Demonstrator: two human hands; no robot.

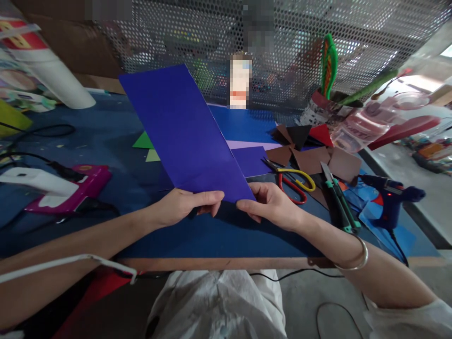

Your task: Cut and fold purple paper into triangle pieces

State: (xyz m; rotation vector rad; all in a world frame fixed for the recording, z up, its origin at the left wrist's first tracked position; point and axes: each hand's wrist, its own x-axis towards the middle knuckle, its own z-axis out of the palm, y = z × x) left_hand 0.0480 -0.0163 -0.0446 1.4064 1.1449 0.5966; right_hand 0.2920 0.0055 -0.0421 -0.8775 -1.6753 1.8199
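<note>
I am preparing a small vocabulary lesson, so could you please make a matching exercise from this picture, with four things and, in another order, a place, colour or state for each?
1. Large purple sheet
2. Scissors
3. Glue gun
4. Bracelet

A. One yellow handle, one red
B. Around the right forearm
C. Held by the left hand and right hand
D. Dark blue, with a small red light

Pairs: 1-C, 2-A, 3-D, 4-B

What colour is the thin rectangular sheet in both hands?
The thin rectangular sheet is blue-violet, best seen in the head view.
</note>
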